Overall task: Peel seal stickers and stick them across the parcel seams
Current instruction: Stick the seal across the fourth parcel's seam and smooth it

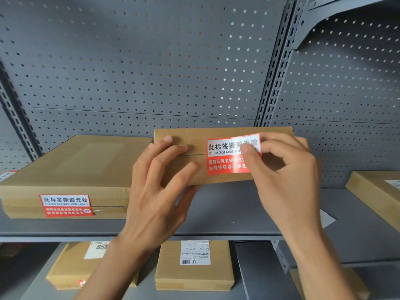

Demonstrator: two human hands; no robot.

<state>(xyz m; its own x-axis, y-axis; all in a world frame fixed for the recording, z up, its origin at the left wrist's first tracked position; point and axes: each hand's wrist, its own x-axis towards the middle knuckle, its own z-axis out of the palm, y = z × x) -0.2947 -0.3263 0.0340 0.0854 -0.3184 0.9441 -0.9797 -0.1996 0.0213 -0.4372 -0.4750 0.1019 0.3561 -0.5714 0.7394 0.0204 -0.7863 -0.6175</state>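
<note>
Red-and-white seal sticker (229, 155) lies across the seam of the cardboard parcel (194, 141), pinched at its right end between the thumb and curled fingers (249, 148) of the right hand (285, 167). The left hand (158, 180) has its fingers spread nearly straight and pressed flat on the parcel's near face, left of the sticker, with the thumb under the lower edge. The parcel stands on a grey metal shelf (227, 213) before a perforated back panel (151, 61). To its left lies a flat carton (71, 169) with a sealed sticker (66, 205) over its seam. Another box (376, 191) lies at far right, and labelled parcels (194, 269) sit on the shelf below.
</note>
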